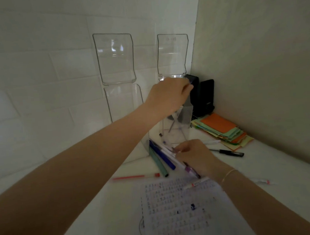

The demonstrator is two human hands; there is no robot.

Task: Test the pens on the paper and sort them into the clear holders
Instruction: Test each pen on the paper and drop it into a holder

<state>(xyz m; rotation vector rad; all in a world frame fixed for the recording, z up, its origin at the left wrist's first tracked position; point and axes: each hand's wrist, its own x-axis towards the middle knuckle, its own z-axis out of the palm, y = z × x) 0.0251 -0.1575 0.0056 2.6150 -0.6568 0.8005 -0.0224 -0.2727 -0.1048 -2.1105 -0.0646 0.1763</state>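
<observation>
My left hand [169, 95] reaches over the top of the right clear holder [173, 54], fingers curled down at its rim. What those fingers hold is blurred. Two or three pens [174, 124] stand inside that holder's bin. The left clear holder [115, 61] stands beside it against the wall. My right hand [196, 155] pinches a white pen with a purple grip [187, 169] in a cluster with a blue pen [162, 157] and a green marker [158, 162]. The test paper [183, 208], covered in small marks, lies in front.
A red pen [136, 176] lies left of the paper, a black pen [229, 152] to the right, and white pens [196, 183] lie at my right wrist. A stack of coloured cards [222, 127] and two black boxes [206, 96] fill the back right corner.
</observation>
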